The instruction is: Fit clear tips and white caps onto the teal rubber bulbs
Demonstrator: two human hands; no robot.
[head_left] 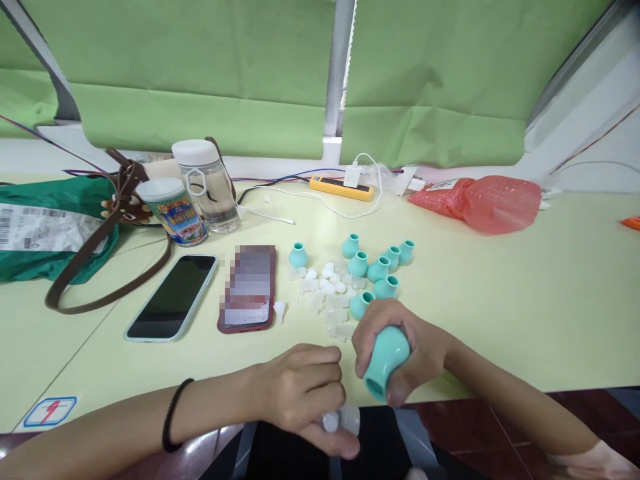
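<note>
My right hand (420,340) is wrapped round a teal rubber bulb (389,353), its open neck pointing down and to the left. Closed fingers of my left hand (305,390) grip a small translucent plastic fitting (349,420) over the table's front edge, apart from the bulb. Beyond my hands, several more teal bulbs (387,288) stand or lean on the table with their necks up. Left of them lies a loose pile of clear plastic tubes (337,315) and small white plugs (328,270). One white piece (279,311) lies separately beside the red-cased phone.
Two phones, one pale-cased (173,297) and one red-cased (249,287), lie left. Behind them are a snack canister (175,212), a water bottle (213,190), a brown strap (95,247) and a green parcel (50,227). A yellow power strip (341,189) and red plastic bag (495,203) sit at the back.
</note>
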